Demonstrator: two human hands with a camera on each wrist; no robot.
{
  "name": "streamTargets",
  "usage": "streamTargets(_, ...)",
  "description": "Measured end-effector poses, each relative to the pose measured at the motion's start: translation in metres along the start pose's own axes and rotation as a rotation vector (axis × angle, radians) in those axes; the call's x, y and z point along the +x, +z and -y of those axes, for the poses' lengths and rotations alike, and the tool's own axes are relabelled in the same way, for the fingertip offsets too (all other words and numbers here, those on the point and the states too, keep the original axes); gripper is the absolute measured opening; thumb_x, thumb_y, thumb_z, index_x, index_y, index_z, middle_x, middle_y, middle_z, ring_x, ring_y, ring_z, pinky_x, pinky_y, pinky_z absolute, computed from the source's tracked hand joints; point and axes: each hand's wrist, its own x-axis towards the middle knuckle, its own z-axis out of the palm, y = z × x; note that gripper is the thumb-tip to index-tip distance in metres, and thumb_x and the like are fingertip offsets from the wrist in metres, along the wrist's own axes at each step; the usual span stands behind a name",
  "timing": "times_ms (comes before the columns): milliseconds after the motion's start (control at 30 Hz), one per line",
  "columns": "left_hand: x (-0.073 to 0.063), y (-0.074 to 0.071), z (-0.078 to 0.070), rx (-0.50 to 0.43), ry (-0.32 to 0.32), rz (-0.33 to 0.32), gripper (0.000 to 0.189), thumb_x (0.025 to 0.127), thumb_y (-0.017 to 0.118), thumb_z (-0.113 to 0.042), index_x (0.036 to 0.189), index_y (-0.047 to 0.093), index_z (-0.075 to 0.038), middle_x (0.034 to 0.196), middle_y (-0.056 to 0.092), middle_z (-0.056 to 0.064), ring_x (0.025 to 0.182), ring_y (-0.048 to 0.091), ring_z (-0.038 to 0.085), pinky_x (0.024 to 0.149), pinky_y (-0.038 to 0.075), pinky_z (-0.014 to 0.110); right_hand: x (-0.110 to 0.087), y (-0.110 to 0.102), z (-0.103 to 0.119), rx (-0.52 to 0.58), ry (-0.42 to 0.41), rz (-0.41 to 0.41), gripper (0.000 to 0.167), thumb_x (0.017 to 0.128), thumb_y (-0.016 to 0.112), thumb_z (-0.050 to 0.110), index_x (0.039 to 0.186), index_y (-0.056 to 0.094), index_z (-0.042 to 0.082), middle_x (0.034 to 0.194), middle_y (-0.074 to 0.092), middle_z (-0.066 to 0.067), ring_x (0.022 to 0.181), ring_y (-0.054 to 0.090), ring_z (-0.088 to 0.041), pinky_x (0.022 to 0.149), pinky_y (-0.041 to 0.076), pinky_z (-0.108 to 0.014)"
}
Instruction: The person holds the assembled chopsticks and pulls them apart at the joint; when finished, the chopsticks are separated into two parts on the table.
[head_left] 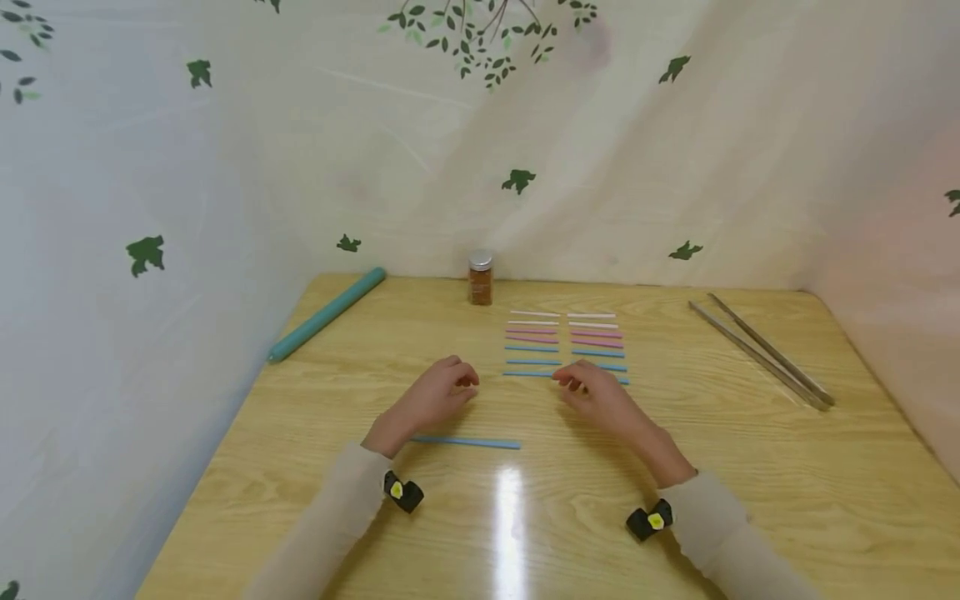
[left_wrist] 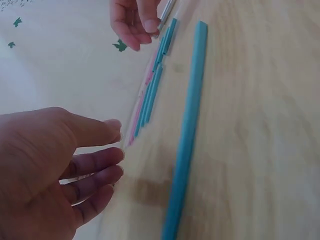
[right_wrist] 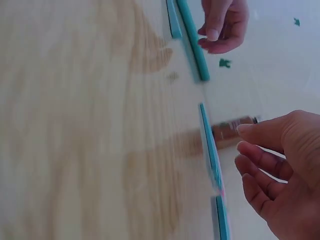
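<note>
My left hand (head_left: 438, 390) hovers over the table with its fingers loosely bent and nothing between them. Below its wrist lies one longer, straw-like blue stick (head_left: 480, 442), partly covered by the forearm. The right hand (head_left: 600, 396), also holding nothing, hangs over the front of two columns of short sticks. Its fingertips overlap the ends of the blue sticks (head_left: 531, 374) in the head view. Behind those come pink sticks (head_left: 596, 335) and white sticks (head_left: 591, 316). In the right wrist view, thumb and fingers (right_wrist: 260, 175) stand apart.
A spice jar (head_left: 481, 283) with a silver lid stands behind the sticks. At the left edge rests a green cylinder (head_left: 327, 315), and metal tongs (head_left: 761, 354) lie to the right. A patterned cloth (head_left: 585, 142) hangs behind the wooden table (head_left: 300, 500).
</note>
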Motion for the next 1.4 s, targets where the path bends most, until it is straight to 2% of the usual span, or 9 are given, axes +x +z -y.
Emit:
streamTargets(233, -0.029, -0.007, 0.019, -0.063, 0.056, 0.015, 0.012, 0.092, 0.065, -0.016, 0.101, 0.066, -0.008, 0.094, 0.059, 0.002, 0.090, 0.056, 0.016, 0.083, 0.049, 0.035, -0.003, 0.014, 0.023, 0.124, -0.021, 0.059, 0.029, 0.090, 0.065, 0.008, 0.118, 0.061, 0.002, 0.102, 0.063, -0.011, 0.088, 0.058, -0.017, 0.077, 0.049, -0.029)
streamTargets(433, -0.051, -0.014, 0.025, -0.054, 0.076, 0.106, 0.017, 0.089, 0.069, -0.018, 0.102, 0.065, -0.008, 0.097, 0.059, 0.001, 0.093, 0.056, 0.016, 0.087, 0.047, 0.036, -0.006, 0.028, 0.040, 0.176, 0.001, 0.205, 0.035, 0.091, 0.066, 0.017, 0.122, 0.057, 0.003, 0.108, 0.061, -0.008, 0.095, 0.055, -0.018, 0.083, 0.049, -0.032)
streamTargets(567, -0.064, -0.019, 0.026, -0.050, 0.073, 0.151, 0.019, 0.086, 0.071, -0.015, 0.102, 0.065, -0.007, 0.096, 0.058, 0.002, 0.091, 0.054, 0.016, 0.085, 0.047, 0.034, -0.008, 0.039, 0.043, 0.168, -0.010, 0.275, 0.041, 0.090, 0.067, 0.023, 0.124, 0.055, 0.004, 0.113, 0.060, -0.007, 0.101, 0.054, -0.019, 0.088, 0.047, -0.034)
streamTargets(700, -0.072, -0.020, 0.030, -0.062, 0.082, 0.172, 0.015, 0.087, 0.070, -0.010, 0.100, 0.065, -0.008, 0.096, 0.058, 0.002, 0.090, 0.056, 0.015, 0.083, 0.049, 0.030, -0.007, 0.047, 0.044, 0.089, -0.082, 0.267, 0.039, 0.088, 0.070, 0.024, 0.119, 0.058, 0.003, 0.112, 0.061, -0.007, 0.102, 0.056, -0.019, 0.090, 0.047, -0.035)
streamTargets(900, -0.076, -0.014, 0.036, -0.067, 0.096, 0.161, 0.006, 0.088, 0.067, -0.008, 0.093, 0.063, -0.009, 0.089, 0.057, -0.001, 0.082, 0.053, 0.009, 0.075, 0.048, 0.025, -0.007, 0.056, 0.046, -0.042, -0.152, 0.263, 0.022, 0.088, 0.070, 0.023, 0.105, 0.064, 0.010, 0.100, 0.060, 0.001, 0.095, 0.052, -0.015, 0.085, 0.045, -0.032)
streamTargets(1100, -0.073, -0.010, 0.033, -0.028, 0.115, 0.129, 0.005, 0.089, 0.065, -0.006, 0.087, 0.062, -0.010, 0.084, 0.056, -0.004, 0.077, 0.051, 0.006, 0.070, 0.046, 0.024, -0.010, 0.057, 0.048, -0.068, -0.156, 0.245, 0.007, 0.089, 0.068, 0.019, 0.093, 0.064, 0.015, 0.092, 0.057, 0.006, 0.089, 0.048, -0.012, 0.081, 0.043, -0.030)
streamTargets(1300, -0.067, -0.015, 0.018, -0.084, 0.039, 0.177, 0.002, 0.094, 0.059, -0.009, 0.093, 0.058, -0.008, 0.084, 0.056, -0.005, 0.077, 0.050, 0.007, 0.070, 0.045, 0.025, -0.013, 0.049, 0.052, 0.001, -0.025, 0.227, 0.004, 0.094, 0.062, 0.021, 0.095, 0.063, 0.017, 0.088, 0.058, 0.012, 0.083, 0.051, -0.007, 0.077, 0.046, -0.027)
streamTargets(1400, -0.059, -0.017, 0.008, -0.098, 0.037, 0.210, 0.005, 0.095, 0.058, -0.011, 0.098, 0.058, -0.006, 0.086, 0.058, -0.004, 0.078, 0.052, 0.007, 0.072, 0.046, 0.025, -0.012, 0.042, 0.053, 0.013, 0.024, 0.208, 0.004, 0.095, 0.059, 0.020, 0.097, 0.062, 0.019, 0.089, 0.059, 0.013, 0.084, 0.054, -0.006, 0.078, 0.048, -0.028)
